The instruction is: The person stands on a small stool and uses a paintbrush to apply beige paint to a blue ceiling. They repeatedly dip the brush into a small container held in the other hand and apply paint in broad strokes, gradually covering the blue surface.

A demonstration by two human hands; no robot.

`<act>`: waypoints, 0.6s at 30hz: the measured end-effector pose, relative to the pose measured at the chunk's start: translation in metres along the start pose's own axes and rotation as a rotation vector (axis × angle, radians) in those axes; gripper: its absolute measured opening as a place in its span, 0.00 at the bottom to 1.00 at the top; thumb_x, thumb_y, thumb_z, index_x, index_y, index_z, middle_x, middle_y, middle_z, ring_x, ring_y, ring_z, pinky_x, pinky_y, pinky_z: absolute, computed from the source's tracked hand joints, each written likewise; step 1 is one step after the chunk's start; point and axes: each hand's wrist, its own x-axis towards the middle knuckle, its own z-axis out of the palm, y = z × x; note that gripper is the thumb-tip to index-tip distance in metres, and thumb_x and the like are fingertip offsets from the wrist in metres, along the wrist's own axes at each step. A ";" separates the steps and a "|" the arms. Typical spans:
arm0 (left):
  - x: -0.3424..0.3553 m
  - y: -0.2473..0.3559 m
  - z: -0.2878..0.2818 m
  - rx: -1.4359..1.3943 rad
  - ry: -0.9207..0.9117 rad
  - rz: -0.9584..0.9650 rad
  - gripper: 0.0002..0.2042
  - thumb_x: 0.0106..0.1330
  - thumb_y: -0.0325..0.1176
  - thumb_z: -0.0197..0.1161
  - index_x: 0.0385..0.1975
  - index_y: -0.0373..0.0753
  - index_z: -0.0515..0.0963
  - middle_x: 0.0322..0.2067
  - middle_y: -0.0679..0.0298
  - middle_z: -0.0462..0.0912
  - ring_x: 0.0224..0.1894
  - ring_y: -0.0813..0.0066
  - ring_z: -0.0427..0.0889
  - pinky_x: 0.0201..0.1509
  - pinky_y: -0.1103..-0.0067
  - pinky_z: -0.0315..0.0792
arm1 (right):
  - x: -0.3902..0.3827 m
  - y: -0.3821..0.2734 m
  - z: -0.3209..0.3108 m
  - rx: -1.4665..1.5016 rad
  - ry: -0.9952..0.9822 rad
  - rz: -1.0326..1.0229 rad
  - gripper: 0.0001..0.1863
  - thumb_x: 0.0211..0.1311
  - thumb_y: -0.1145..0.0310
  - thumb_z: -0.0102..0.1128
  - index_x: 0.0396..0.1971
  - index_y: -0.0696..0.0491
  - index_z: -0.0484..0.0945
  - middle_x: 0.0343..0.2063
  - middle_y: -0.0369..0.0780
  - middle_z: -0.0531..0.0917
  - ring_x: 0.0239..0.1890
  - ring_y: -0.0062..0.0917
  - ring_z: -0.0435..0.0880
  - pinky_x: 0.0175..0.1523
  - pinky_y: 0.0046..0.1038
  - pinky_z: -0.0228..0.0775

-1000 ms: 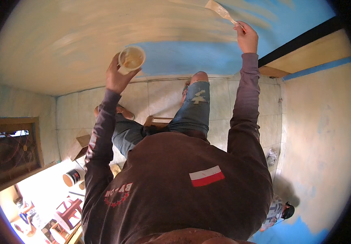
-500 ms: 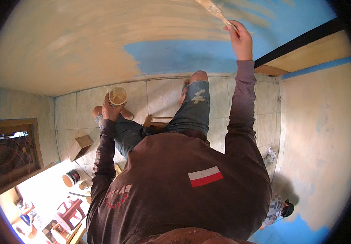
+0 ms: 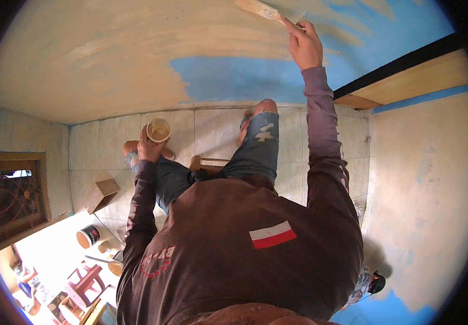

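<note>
Up at the wall, my right hand (image 3: 305, 46) is closed round the handle of a paintbrush (image 3: 266, 11), whose wide bristles point to the upper left against the wall. The painted wall (image 3: 109, 59) is mostly covered in streaky beige, with a blue patch (image 3: 234, 78) low in the middle and more blue at the right. Lower left, my left hand (image 3: 150, 149) grips a round cup of beige paint (image 3: 159, 130) from beside and below, its open top facing up. Part of that hand's fingers is hidden behind the cup.
Beneath me a wooden stool (image 3: 209, 162) shows between my legs on the tiled floor (image 3: 179, 119). A wooden box (image 3: 104, 194), a paint bucket (image 3: 88, 236) and a red plastic chair (image 3: 85, 281) stand to the left. Another person (image 3: 372, 284) is at the lower right, by the side wall.
My right hand and the paintbrush have moved left and slightly up along the wall, and the brush lies flatter. My left hand and the cup have barely shifted.
</note>
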 end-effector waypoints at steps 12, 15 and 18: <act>0.001 -0.012 0.003 0.030 -0.015 0.001 0.42 0.47 0.42 0.81 0.62 0.34 0.67 0.55 0.49 0.78 0.57 0.51 0.79 0.59 0.65 0.74 | -0.052 0.094 -0.070 -0.204 0.060 0.206 0.25 0.63 0.74 0.58 0.56 0.28 0.81 0.40 0.38 0.84 0.39 0.36 0.84 0.44 0.35 0.78; 0.002 -0.014 0.004 0.025 -0.019 0.006 0.43 0.47 0.43 0.81 0.62 0.34 0.67 0.56 0.48 0.77 0.58 0.51 0.78 0.59 0.64 0.74 | -0.060 0.090 -0.088 -0.186 0.097 0.254 0.24 0.64 0.74 0.60 0.55 0.31 0.82 0.39 0.38 0.84 0.39 0.32 0.85 0.43 0.31 0.77; 0.002 -0.019 0.005 0.015 -0.022 0.036 0.43 0.47 0.44 0.81 0.63 0.34 0.66 0.55 0.48 0.78 0.57 0.51 0.78 0.59 0.64 0.74 | -0.056 0.071 -0.087 -0.116 0.178 0.227 0.22 0.64 0.76 0.61 0.55 0.37 0.83 0.38 0.39 0.85 0.37 0.26 0.85 0.42 0.27 0.77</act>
